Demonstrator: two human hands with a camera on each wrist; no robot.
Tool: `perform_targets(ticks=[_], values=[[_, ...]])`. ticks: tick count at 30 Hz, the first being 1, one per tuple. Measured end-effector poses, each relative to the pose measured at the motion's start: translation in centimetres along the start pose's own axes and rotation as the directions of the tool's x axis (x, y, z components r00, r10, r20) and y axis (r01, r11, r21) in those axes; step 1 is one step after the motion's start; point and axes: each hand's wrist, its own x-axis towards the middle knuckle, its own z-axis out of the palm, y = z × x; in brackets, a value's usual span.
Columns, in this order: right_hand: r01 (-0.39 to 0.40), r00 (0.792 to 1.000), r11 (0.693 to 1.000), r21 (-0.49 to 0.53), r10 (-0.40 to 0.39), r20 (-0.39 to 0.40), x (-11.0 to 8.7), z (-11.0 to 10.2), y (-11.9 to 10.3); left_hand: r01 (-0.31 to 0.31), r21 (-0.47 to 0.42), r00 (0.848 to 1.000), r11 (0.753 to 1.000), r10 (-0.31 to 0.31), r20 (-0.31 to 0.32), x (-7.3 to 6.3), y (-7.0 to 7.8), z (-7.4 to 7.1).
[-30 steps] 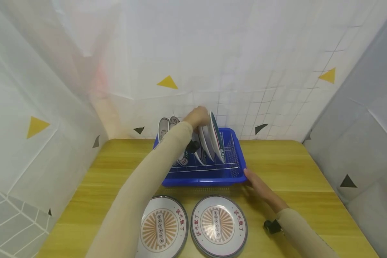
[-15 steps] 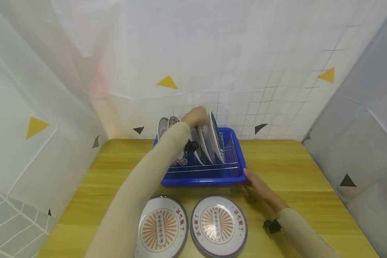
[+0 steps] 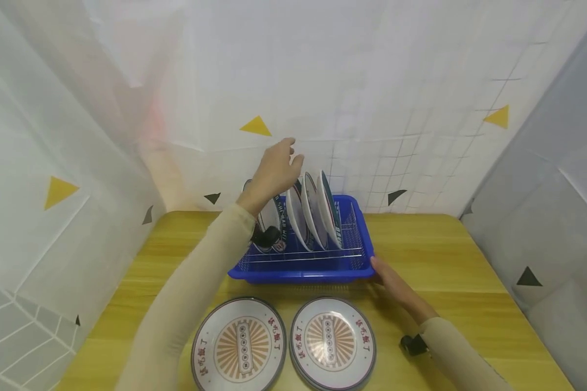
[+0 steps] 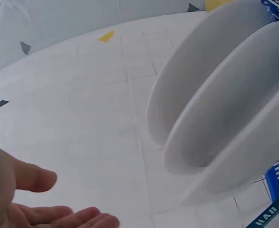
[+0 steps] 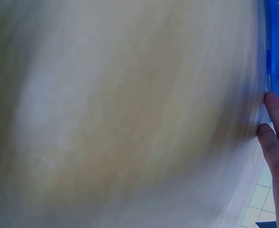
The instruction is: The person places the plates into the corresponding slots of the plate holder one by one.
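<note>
My left hand (image 3: pixel 276 168) is raised over the left half of a blue dish rack (image 3: pixel 298 276), thumb and fingers apart, nothing between them. Several plates stand on edge in the rack's wire. Three of them, including the white plate (image 3: pixel 328 212), lean just right of the hand; the left wrist view shows their pale plate backs (image 4: pixel 225 99) beside the fingers. Further left, patterned plates (image 3: pixel 269 217) are partly hidden by the hand and wrist. My right hand (image 3: pixel 396 285) touches the rack's front right corner, its fingers (image 5: pixel 274 147) nearly straight at the blue side.
Two stacks of printed plates lie flat in front of the rack: a left stack (image 3: pixel 239 347) and a right stack (image 3: pixel 332 342). The wooden table (image 3: pixel 420 239) ends at a white sheeted wall (image 3: pixel 396 81) close behind the rack.
My left hand has let go of the plates in the middle of the rack, moving left and up with its fingers opened. The right hand stays at the rack's corner.
</note>
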Motion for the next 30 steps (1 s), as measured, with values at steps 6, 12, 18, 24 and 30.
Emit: perform_targets(ticks=[6,12,18,24,30], values=[[0.007,1.0,1.0,-0.03,-0.007,-0.012,0.2,-0.5,0.2,-0.093,-0.121,0.986,0.988,0.075,-0.146,-3.8,-1.8,-0.2],[-0.013,1.0,1.0,-0.029,0.012,-0.027,0.0,-0.8,0.3,-0.134,-0.201,0.975,0.97,0.093,-0.201,-6.0,-2.8,0.0],[-0.023,0.999,1.0,-0.009,0.023,-0.025,-0.1,-0.8,0.3,-0.163,-0.238,0.972,0.957,0.115,-0.203,-8.2,-3.4,0.0],[-0.019,1.0,1.0,-0.015,0.019,-0.012,-0.1,-0.8,0.3,-0.218,-0.269,0.958,0.938,0.154,-0.241,-10.8,-3.9,-0.5],[-0.025,0.999,1.0,-0.008,0.025,-0.021,0.1,-0.8,0.2,-0.209,-0.299,0.96,0.931,0.137,-0.243,-13.0,-5.4,-0.9]])
